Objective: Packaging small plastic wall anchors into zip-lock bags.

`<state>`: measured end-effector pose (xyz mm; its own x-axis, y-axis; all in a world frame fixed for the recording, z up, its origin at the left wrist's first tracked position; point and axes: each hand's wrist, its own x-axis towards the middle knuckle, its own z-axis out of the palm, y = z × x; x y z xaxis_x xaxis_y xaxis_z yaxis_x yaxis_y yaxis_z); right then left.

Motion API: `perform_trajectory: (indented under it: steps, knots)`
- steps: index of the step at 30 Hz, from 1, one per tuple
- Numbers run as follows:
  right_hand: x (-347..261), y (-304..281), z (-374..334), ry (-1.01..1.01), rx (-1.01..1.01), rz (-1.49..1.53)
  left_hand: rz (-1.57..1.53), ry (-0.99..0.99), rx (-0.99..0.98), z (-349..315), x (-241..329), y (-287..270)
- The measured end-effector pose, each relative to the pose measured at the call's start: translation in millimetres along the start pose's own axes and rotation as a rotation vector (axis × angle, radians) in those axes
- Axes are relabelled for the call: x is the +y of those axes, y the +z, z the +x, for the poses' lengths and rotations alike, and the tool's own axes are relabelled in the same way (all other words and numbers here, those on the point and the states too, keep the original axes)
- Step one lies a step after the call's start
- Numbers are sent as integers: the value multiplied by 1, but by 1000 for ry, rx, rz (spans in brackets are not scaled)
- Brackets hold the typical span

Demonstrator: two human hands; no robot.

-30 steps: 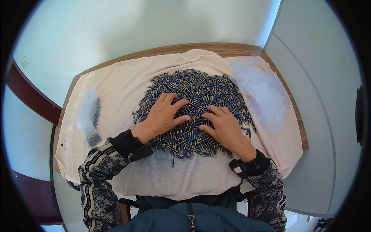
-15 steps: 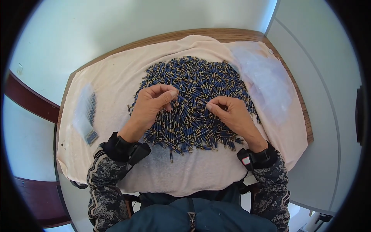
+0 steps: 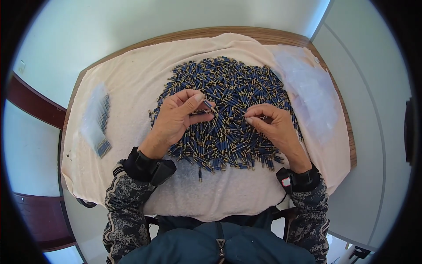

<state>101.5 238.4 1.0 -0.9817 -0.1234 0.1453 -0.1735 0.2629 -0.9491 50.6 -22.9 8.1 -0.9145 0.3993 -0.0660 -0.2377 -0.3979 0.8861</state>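
Note:
A big heap of small blue and gold pins (image 3: 228,88) lies on a cream cloth (image 3: 132,88) spread over a small wooden table. My left hand (image 3: 176,116) is raised a little above the heap's left side, pinching several pins between thumb and fingers. My right hand (image 3: 272,125) hovers over the heap's right side with its fingertips pinched on a pin. Both wrists wear black bands.
A clear plastic bag holding a few pins (image 3: 99,121) lies at the cloth's left. A stack of clear bags (image 3: 307,88) lies at the right. The table's wooden rim (image 3: 246,33) shows at the back; a dark red rail (image 3: 30,103) runs at the left.
Both hands lay flat, pressed into the heap, a second ago. They have since lifted and curled, each now pinching pins picked from the heap.

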Motion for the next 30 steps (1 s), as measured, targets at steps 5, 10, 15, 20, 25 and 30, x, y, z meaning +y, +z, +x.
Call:
perform_trajectory:
  steps: [5,10,15,20,25,30]
  knots:
    - [-3,6,0,-25,36,-153,26,-45,-70,-9,18,11]
    - [-1,23,8,-356,65,-522,248,52,-21,-5,17,-3]
    - [9,27,14,-551,53,-722,624,56,1,-3,10,-1]
    - [-2,23,10,-89,-2,-253,1181,341,-119,1,-13,3]
    - [-9,14,10,199,-85,152,1411,625,-126,3,-20,4]
    - [-2,13,8,203,-136,364,755,273,-141,6,-17,4]
